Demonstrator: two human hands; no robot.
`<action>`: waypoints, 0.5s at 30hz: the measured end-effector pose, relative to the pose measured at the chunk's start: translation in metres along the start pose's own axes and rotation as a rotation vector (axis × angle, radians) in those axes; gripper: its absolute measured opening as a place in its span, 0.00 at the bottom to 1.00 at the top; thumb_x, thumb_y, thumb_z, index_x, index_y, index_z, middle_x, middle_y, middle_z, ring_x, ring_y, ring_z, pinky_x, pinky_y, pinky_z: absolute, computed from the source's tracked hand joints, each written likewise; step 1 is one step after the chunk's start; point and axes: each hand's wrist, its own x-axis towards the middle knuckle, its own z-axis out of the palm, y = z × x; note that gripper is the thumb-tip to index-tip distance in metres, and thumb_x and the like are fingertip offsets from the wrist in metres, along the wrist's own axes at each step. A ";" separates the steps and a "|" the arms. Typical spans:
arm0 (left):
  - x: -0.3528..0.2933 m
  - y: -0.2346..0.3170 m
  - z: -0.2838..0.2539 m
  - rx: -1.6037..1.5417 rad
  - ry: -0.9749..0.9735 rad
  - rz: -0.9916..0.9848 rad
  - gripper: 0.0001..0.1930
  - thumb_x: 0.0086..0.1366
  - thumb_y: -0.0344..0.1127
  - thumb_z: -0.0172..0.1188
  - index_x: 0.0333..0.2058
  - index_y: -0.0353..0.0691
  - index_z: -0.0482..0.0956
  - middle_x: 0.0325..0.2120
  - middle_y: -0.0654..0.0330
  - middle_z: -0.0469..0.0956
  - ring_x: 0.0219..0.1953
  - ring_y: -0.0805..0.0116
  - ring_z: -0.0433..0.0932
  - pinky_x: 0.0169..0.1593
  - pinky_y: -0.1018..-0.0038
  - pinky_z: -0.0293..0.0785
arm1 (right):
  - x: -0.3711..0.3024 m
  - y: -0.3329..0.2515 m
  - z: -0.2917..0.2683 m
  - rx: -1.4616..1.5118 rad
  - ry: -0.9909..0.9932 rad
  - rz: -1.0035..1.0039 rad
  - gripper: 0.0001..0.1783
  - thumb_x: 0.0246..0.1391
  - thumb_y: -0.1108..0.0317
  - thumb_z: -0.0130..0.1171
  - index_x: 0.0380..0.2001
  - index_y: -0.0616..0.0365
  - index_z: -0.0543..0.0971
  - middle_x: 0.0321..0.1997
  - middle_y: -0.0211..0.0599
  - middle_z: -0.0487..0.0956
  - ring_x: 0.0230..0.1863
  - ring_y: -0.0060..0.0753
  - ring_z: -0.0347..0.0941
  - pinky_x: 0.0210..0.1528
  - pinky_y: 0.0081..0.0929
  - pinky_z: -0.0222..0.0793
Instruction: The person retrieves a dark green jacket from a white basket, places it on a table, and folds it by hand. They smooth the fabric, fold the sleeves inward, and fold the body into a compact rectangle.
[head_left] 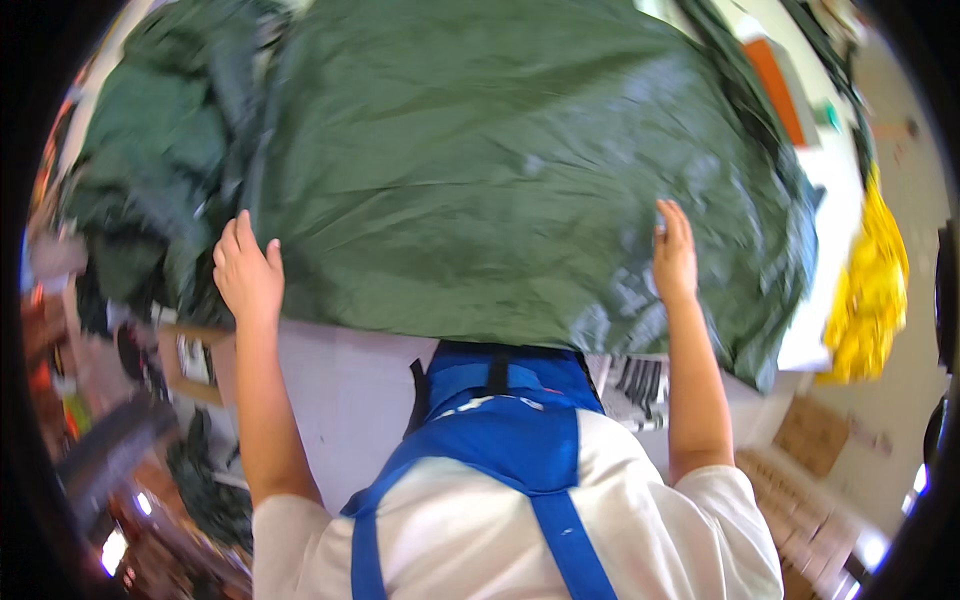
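A large dark green sheet of glossy, creased fabric [480,180] lies spread over the table in front of me, its near edge hanging by my waist. My left hand [247,270] is at the sheet's left edge, fingers extended and thumb apart. Beside it, a bunched heap of the same green material [150,170] lies to the left. Toward the right side, my right hand [676,250] is over the sheet with its fingers stretched forward. Neither hand grips anything; whether the palms press on the fabric is hard to tell.
An orange and grey box-like object [780,90] stands at the far right of the table. Yellow plastic material [868,285] hangs at the right edge. Cardboard boxes [805,500] are on the floor at lower right, and an open carton [195,360] stands below my left hand.
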 end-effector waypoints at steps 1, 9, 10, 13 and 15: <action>-0.005 0.032 -0.002 -0.266 0.011 0.174 0.30 0.54 0.34 0.63 0.56 0.38 0.64 0.53 0.50 0.68 0.54 0.47 0.67 0.55 0.58 0.64 | -0.018 -0.006 -0.019 0.055 0.017 0.085 0.19 0.57 0.72 0.49 0.53 0.55 0.70 0.57 0.46 0.69 0.59 0.50 0.64 0.59 0.36 0.60; -0.025 0.150 0.051 -0.107 -0.443 0.339 0.33 0.62 0.56 0.50 0.65 0.66 0.50 0.69 0.62 0.38 0.69 0.46 0.36 0.62 0.35 0.36 | -0.274 0.243 -0.092 0.413 0.994 1.118 0.24 0.51 0.80 0.45 0.53 0.59 0.68 0.42 0.39 0.73 0.41 0.30 0.70 0.45 0.25 0.66; -0.017 0.161 0.037 -0.091 -0.528 0.310 0.34 0.63 0.55 0.50 0.66 0.61 0.49 0.69 0.59 0.39 0.69 0.45 0.37 0.62 0.37 0.38 | -0.298 0.260 -0.088 0.567 1.006 1.325 0.28 0.50 0.81 0.44 0.57 0.58 0.64 0.42 0.39 0.73 0.41 0.31 0.70 0.45 0.24 0.65; -0.026 0.211 0.018 -0.182 -0.423 0.384 0.34 0.61 0.49 0.55 0.64 0.51 0.54 0.66 0.51 0.47 0.67 0.43 0.45 0.65 0.46 0.43 | -0.290 0.264 -0.085 0.671 0.628 1.122 0.34 0.47 0.80 0.47 0.61 0.54 0.58 0.42 0.33 0.69 0.32 0.20 0.64 0.26 0.19 0.58; -0.043 0.296 -0.021 -0.520 -0.423 0.694 0.34 0.58 0.46 0.58 0.62 0.48 0.58 0.64 0.50 0.52 0.66 0.44 0.49 0.65 0.50 0.45 | -0.308 0.313 -0.078 0.521 0.423 1.024 0.33 0.50 0.78 0.49 0.62 0.57 0.59 0.56 0.36 0.66 0.50 0.28 0.65 0.46 0.25 0.61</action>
